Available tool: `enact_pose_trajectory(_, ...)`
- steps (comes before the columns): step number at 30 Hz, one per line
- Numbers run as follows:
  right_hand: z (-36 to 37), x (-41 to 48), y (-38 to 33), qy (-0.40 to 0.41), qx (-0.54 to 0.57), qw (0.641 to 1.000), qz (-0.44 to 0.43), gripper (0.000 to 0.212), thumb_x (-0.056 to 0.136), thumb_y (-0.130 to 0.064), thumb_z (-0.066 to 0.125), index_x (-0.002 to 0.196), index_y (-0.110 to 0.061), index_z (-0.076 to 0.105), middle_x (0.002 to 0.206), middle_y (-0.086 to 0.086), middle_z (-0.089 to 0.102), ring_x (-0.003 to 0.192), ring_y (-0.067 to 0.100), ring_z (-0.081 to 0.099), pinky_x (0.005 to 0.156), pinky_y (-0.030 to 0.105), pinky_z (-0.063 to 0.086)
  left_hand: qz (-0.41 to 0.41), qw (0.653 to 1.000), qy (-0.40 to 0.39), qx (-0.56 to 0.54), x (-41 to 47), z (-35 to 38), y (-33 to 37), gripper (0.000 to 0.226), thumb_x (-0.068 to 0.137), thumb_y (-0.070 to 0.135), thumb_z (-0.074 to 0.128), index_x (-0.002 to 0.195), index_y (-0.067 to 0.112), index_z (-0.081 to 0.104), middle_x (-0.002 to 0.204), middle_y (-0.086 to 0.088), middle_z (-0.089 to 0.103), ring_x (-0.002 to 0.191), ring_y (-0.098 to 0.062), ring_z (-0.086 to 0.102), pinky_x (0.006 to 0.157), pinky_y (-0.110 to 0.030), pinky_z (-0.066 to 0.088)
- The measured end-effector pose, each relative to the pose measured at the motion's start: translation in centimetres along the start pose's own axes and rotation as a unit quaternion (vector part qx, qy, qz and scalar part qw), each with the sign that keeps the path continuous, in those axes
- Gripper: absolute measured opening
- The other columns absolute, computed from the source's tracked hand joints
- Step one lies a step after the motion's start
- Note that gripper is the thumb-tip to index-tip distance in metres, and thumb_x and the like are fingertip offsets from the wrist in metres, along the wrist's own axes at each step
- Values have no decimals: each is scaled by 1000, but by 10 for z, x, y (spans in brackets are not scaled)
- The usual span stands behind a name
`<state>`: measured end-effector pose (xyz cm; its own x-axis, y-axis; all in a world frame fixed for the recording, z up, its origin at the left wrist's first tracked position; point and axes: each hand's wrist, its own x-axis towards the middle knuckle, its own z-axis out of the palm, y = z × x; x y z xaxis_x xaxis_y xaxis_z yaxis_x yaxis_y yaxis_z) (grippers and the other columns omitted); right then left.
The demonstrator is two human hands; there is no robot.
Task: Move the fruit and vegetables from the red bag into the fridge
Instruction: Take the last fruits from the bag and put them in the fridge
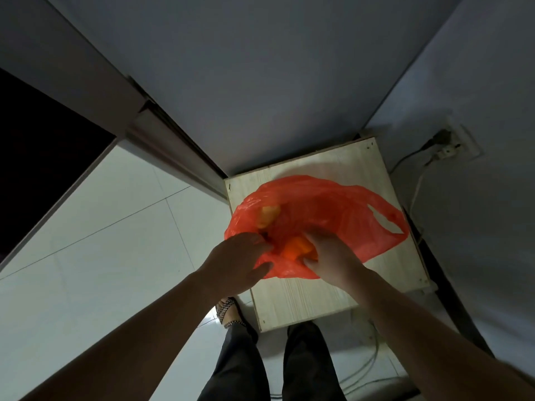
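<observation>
1. Floor: pale glossy tiles, spreading to the left of the left hand and under the person.
2. Grey wall: plain, rising beyond both hands; a second wall meets it in a corner beyond the right hand.
3. Worktop: square top of pale wood, set in that corner. It lies beneath both hands and carries the bag.
4. Trousers: dark, two legs below the forearms. One patterned sandal shows below the left wrist.
5. Red bag: thin plastic carrier, slumped on the worktop. Its long axis runs from the left hand away to the right. The mouth opens towards the hands, and one handle loop lies flat, well to the right of the right hand. Print, if any, is not legible.
6. Left hand: at the near-left lip of the bag, fingers reaching into the mouth with their tips hidden, thumb lying along the outside of the lip. Whether it pinches the plastic cannot be told.
7. Right hand: inside the mouth, fingers above and thumb below, curled round the orange piece.
8. Orange piece: stubby and blurred, carrot-like. It is in the bag's mouth, between the two hands. Its long axis runs across, blunt free end towards the left hand.
9. Yellow piece: blurred, inside the bag just beyond the left fingertips; its axis is unclear.
10. Wall socket: far beyond the right hand, with a plug in it and a cable trailing down.
</observation>
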<state>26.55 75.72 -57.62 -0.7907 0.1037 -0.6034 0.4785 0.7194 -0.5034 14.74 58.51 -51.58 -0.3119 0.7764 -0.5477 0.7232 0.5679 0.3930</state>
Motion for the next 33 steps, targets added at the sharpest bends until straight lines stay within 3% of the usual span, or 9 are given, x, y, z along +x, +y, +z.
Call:
enact_pose_trajectory(3,2,1,-1,-18,8,1000,-3,66,89,-33,57,144,-22,24,138,7,46,125,23,44,103,29,33,-17,999,36,-31,7,-7,0,43,94,35,45,136,28,42,137,8,48,127,-12,43,101,-30,40)
enact_pose_trajectory(5,0,-3,2,12,25,1000,2,70,87,-35,60,145,-22,22,141,6,42,127,22,42,103,29,32,-15,997,58,-41,17,-14,1,43,94,34,45,137,30,41,138,8,48,126,-13,45,99,-28,41)
enact_pose_trajectory(8,-18,-13,4,125,54,991,-8,78,84,-41,62,146,-21,18,148,7,30,133,24,34,106,33,31,-3,996,88,-35,36,-27,4,44,96,31,43,139,29,38,141,7,44,128,-16,43,100,-28,39)
enact_pose_trajectory(12,-54,-14,-4,251,61,964,-56,74,82,-40,65,142,-17,29,145,8,33,128,24,38,99,33,38,-33,996,76,-27,54,-34,-4,46,96,28,44,140,27,34,141,4,44,125,-21,46,98,-31,43)
enact_pose_trajectory(16,-73,20,-6,227,19,968,-107,67,82,-31,65,139,-14,34,143,8,32,126,26,38,99,34,38,-73,994,78,9,63,-27,-20,56,90,34,53,140,26,30,142,0,41,124,-25,47,95,-37,47)
enact_pose_trajectory(23,-64,73,16,202,10,979,-2,71,81,-20,68,140,-14,29,145,11,26,130,29,35,104,40,36,-130,990,22,-45,69,-13,-53,78,81,33,66,145,25,22,142,0,41,125,-25,45,97,-37,44)
enact_pose_trajectory(26,-53,68,32,178,0,984,27,82,77,-19,72,143,-14,24,145,11,23,131,29,33,106,40,36,-135,988,19,-73,67,-6,-59,78,81,31,67,144,29,21,142,0,43,124,-25,47,98,-38,44)
enact_pose_trajectory(30,-45,53,45,212,31,977,1,75,70,-17,78,134,-12,39,134,15,37,122,30,42,95,39,45,-139,984,18,-108,63,-3,-64,78,82,26,68,145,28,22,143,-1,42,126,-25,45,98,-37,43)
enact_pose_trajectory(33,-46,48,45,203,44,978,3,79,72,-27,77,138,-17,34,141,10,34,128,27,37,95,31,35,-150,977,55,-138,65,-11,-61,71,83,21,65,143,28,27,143,0,42,125,-24,44,96,-34,42)
